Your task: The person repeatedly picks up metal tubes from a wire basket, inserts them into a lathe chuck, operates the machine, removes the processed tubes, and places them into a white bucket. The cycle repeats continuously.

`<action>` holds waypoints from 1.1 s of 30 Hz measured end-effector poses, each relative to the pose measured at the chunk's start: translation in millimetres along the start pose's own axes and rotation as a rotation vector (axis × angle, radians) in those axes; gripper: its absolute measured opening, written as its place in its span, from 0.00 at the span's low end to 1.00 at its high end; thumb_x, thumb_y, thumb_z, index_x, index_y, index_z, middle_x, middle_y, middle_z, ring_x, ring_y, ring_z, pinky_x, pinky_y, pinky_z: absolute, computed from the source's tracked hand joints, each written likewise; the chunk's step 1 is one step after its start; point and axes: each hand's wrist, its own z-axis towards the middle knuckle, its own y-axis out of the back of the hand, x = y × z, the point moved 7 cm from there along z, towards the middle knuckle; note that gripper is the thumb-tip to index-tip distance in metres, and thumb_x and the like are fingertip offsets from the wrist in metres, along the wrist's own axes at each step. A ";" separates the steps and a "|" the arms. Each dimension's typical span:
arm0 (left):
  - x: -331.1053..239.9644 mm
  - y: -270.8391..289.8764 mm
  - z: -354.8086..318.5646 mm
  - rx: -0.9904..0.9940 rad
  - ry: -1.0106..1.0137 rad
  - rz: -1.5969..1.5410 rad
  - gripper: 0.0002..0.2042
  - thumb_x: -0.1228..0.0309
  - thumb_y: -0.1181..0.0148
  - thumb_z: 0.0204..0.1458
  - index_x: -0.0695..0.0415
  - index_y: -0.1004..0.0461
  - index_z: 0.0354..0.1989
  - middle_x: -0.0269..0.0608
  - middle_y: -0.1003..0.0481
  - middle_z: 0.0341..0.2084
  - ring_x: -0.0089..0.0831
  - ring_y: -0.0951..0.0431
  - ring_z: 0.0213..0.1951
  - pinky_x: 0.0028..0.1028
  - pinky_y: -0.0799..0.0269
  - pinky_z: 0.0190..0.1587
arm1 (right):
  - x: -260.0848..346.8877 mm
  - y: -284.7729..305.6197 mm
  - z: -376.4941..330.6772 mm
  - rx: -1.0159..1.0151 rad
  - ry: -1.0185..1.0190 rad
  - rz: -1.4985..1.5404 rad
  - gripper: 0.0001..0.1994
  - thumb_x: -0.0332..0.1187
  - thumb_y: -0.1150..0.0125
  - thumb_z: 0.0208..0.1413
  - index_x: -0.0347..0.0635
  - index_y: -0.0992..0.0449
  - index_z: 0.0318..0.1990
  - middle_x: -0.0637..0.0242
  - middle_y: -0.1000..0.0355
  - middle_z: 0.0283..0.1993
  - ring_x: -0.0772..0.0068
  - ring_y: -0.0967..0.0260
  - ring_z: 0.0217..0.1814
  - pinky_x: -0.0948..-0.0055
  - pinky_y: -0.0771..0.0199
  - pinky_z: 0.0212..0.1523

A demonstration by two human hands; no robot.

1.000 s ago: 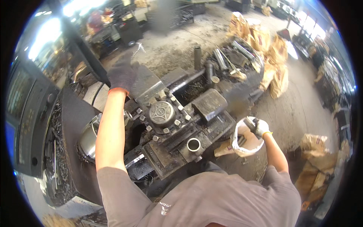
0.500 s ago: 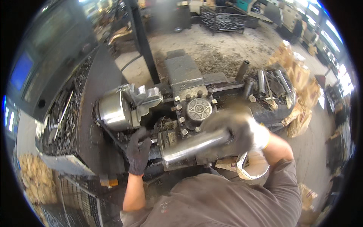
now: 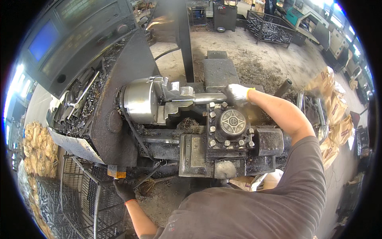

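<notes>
A smooth metal tube [image 3: 209, 98] lies level between the jaws [image 3: 177, 95] of a lathe chuck [image 3: 139, 100]. At its right end my right hand [image 3: 238, 94], in a white-backed glove, is closed round it. The tube's left end is hidden among the jaws. Just in front of that hand stands the square tool post [image 3: 230, 125], with its round, star-patterned cap and several clamping bolts. Down at the lower left, my left hand [image 3: 125, 190] in a dark glove is beside an orange-yellow block [image 3: 116, 172] under the headstock. Its fingers are hard to make out against the dark background.
Metal chips and tools fill the headstock's top tray [image 3: 81, 95]. A wire-mesh cage [image 3: 81, 187] stands at lower left. Upright dark tube [image 3: 283, 88] and brown paper sacks [image 3: 332, 107] are at right. A bin of metal parts [image 3: 268, 30] sits behind.
My right hand has carried the tube from in front of the tool post up and back to the chuck jaws. My left hand has moved down, away from the carriage. The view has shifted.
</notes>
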 end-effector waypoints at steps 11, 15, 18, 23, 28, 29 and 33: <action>-3.9 14.2 24.3 -0.054 -0.015 0.033 0.20 0.46 0.47 0.69 0.50 0.21 0.42 0.31 0.29 0.22 0.29 0.28 0.25 0.32 0.30 0.30 | 61.4 22.1 112.7 0.190 -0.183 0.716 0.48 0.31 0.24 0.53 0.43 0.48 0.79 0.57 0.21 0.46 0.64 0.19 0.41 0.60 0.16 0.32; -6.7 15.1 13.9 -0.128 -0.139 0.281 0.23 0.47 0.48 0.70 0.56 0.20 0.47 0.35 0.23 0.29 0.29 0.25 0.29 0.31 0.28 0.33 | 88.3 68.0 72.1 -0.082 -0.252 0.391 0.51 0.32 0.26 0.54 0.41 0.53 0.82 0.44 0.23 0.61 0.58 0.16 0.45 0.61 0.14 0.39; -47.1 8.8 -23.1 -0.370 -0.300 0.423 0.25 0.50 0.46 0.71 0.65 0.22 0.52 0.47 0.20 0.44 0.38 0.19 0.43 0.35 0.21 0.45 | 130.9 112.6 -17.6 -0.546 -0.156 0.251 0.43 0.31 0.30 0.57 0.37 0.44 0.78 0.47 0.17 0.51 0.59 0.15 0.42 0.64 0.13 0.41; -165.4 -133.1 -122.4 -0.192 -1.293 0.874 0.17 0.70 0.40 0.66 0.66 0.24 0.58 0.59 0.21 0.54 0.54 0.20 0.54 0.46 0.25 0.60 | 193.0 114.8 -165.6 -1.075 -0.149 0.564 0.29 0.20 0.35 0.56 0.39 0.27 0.67 0.53 0.15 0.44 0.60 0.14 0.46 0.62 0.12 0.45; -253.4 -347.3 -114.9 0.120 -1.493 1.054 0.24 0.58 0.43 0.67 0.60 0.25 0.65 0.53 0.21 0.59 0.57 0.20 0.57 0.52 0.29 0.65 | 238.9 83.4 -203.3 -0.976 0.083 0.650 0.18 0.14 0.38 0.49 0.31 0.20 0.50 0.54 0.15 0.42 0.63 0.14 0.39 0.68 0.12 0.42; -270.3 -394.6 -93.1 0.038 -1.416 1.172 0.29 0.57 0.48 0.67 0.51 0.35 0.75 0.52 0.24 0.64 0.55 0.22 0.61 0.52 0.29 0.65 | 239.9 79.1 -208.4 -0.991 0.048 0.590 0.18 0.14 0.38 0.48 0.30 0.21 0.49 0.54 0.15 0.41 0.63 0.14 0.38 0.67 0.12 0.42; -306.3 -508.6 -34.9 -0.102 -1.263 1.543 0.37 0.50 0.53 0.69 0.48 0.55 0.83 0.64 0.26 0.64 0.62 0.22 0.61 0.56 0.27 0.61 | 235.5 62.6 -217.0 -0.952 0.056 0.624 0.20 0.17 0.34 0.49 0.29 0.20 0.52 0.55 0.15 0.39 0.59 0.14 0.39 0.64 0.14 0.43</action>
